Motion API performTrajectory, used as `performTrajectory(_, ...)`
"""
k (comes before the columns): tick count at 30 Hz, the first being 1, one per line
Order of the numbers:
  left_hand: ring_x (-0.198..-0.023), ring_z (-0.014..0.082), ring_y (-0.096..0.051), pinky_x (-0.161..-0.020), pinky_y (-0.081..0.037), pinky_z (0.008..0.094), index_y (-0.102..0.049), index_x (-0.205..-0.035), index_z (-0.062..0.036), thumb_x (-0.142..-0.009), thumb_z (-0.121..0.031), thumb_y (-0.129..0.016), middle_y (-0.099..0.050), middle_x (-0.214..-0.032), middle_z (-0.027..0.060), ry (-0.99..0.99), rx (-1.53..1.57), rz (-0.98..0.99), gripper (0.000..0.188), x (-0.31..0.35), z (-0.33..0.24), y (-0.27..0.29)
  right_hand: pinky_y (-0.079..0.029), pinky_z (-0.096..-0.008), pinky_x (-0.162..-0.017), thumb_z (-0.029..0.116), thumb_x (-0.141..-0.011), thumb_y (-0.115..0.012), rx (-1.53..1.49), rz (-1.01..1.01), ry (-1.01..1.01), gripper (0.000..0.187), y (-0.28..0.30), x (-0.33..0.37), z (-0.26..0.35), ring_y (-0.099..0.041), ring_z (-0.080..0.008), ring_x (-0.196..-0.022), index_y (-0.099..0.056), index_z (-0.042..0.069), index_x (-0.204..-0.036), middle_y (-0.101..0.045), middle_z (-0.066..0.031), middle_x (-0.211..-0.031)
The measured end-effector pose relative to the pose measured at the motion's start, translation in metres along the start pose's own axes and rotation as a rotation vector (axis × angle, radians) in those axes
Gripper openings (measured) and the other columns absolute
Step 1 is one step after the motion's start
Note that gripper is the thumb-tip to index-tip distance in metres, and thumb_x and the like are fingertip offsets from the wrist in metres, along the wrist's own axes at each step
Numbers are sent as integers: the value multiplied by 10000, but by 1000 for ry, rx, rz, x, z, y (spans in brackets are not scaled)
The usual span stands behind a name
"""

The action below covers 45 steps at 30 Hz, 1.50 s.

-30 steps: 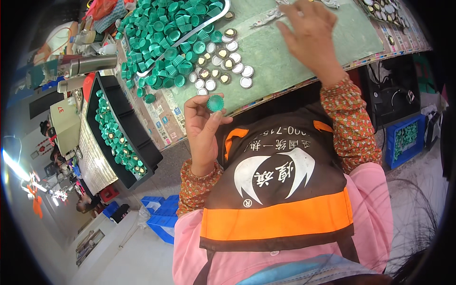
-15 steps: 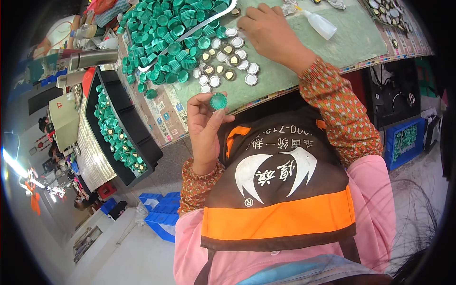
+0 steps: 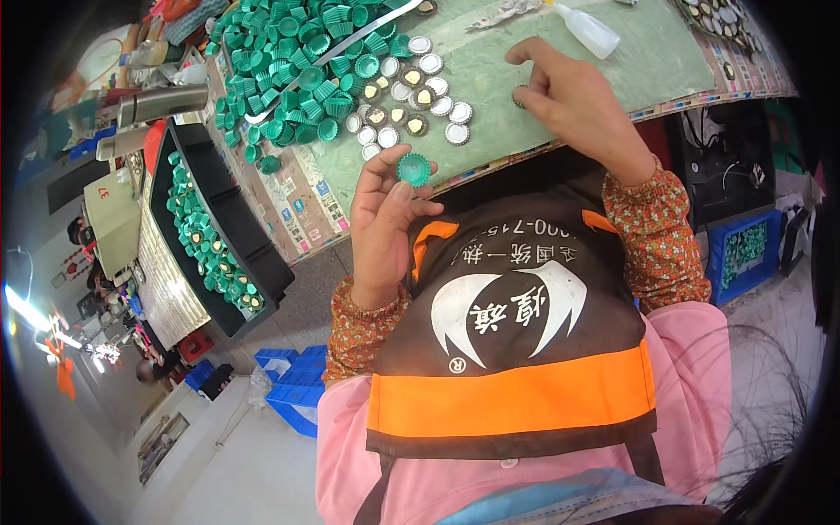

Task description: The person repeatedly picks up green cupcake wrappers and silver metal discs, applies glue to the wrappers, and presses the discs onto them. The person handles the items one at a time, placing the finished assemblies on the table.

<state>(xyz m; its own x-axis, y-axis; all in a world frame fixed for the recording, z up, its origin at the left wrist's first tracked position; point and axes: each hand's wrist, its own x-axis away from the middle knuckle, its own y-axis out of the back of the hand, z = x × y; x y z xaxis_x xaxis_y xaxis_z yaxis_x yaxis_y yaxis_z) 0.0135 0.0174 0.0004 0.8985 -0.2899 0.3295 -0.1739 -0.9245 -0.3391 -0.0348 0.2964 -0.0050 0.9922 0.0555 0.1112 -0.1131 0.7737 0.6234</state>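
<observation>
My left hand (image 3: 385, 223) holds a green ridged bottle cap (image 3: 413, 168) between thumb and fingertips, just at the near edge of the green work mat (image 3: 560, 52). My right hand (image 3: 573, 105) rests on the mat with its fingers curled, pinching a small round metal disc (image 3: 518, 96). A cluster of silver and gold-centred round liners (image 3: 411, 92) lies on the mat between my hands. Behind it sits a big heap of green caps (image 3: 289, 70).
A black tray (image 3: 219, 236) of filled green caps stands to my left below the table. A small white squeeze bottle (image 3: 588, 28) lies at the far side of the mat. More metal discs (image 3: 722, 22) lie at far right. Blue crates (image 3: 739, 254) sit on the floor.
My right hand has drawn back from the far right of the mat toward me and now pinches a small disc. My left hand has held the green cap almost still.
</observation>
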Motion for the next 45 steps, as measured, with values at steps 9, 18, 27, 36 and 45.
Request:
performTrajectory(9, -995, 158, -636, -819, -620, 316, -338, -1504, 37, -1039, -198, -513, -610, -1253, 210, 82, 123, 21, 549, 2, 1, 3, -467, -442, -843, 77, -837, -645, 244, -120, 401, 247, 3, 8, -26, -556, -335, -954, -601, 61, -1080, -555, -121, -979)
performTrajectory(18, -1003, 172, -633, -817, -622, 317, -327, -1510, 23, -1033, -193, -526, -593, -1280, 215, 94, 135, 25, 560, 2, -1, 0, -449, -429, -803, 167, -810, -724, 448, -262, 309, 298, -17, 20, -21, -559, -305, -963, -569, 48, -1035, -552, -111, -972)
performTrajectory(27, -1003, 187, -610, -815, -600, 332, -321, -1530, -15, -1027, -207, -540, -590, -1309, 184, 199, 313, 88, 582, 2, 5, 6, -449, -413, -811, 141, -823, -716, 301, -235, 477, 281, -16, 25, -7, -557, -298, -956, -587, 45, -1053, -562, -106, -988)
performTrajectory(36, -951, 152, -606, -731, -614, 298, -396, -1482, 12, -1026, -241, -565, -603, -1211, 101, 260, 387, 86, 549, 5, 16, -1, -450, -398, -798, 146, -782, -715, 91, -154, 658, 262, -36, 47, 47, -555, -293, -922, -608, 36, -994, -557, -105, -954)
performTrajectory(45, -943, 133, -606, -725, -614, 295, -441, -1446, 12, -1047, -316, -527, -629, -1095, 75, 303, 295, 97, 523, 8, 20, 2, -447, -390, -783, 129, -782, -724, 213, -25, 673, 338, -37, 52, 54, -554, -279, -913, -616, 7, -1078, -552, -103, -969)
